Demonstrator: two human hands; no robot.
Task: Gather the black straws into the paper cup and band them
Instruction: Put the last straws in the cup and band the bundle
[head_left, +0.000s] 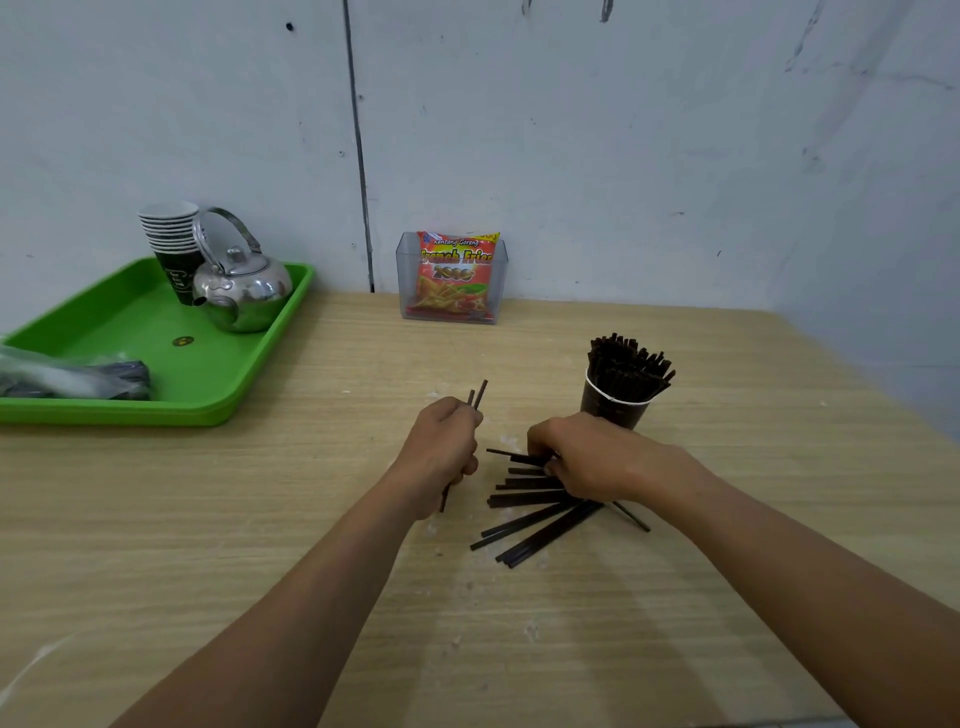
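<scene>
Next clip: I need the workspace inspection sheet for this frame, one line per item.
Surface: wooden table, with pale smudges.
Job's things: paper cup upright, packed with black straws; loose straws fanned on the table in front of it; no band seen.
Clutter: green tray carrying a kettle, stacked cups and a plastic bag; clear box holding a snack packet.
Hands: left hand grips a small bunch of straws; right hand curls round some of the loose straws.
Cables: nothing seen.
Surroundings: scuffed pale wall with a dark vertical line.
</scene>
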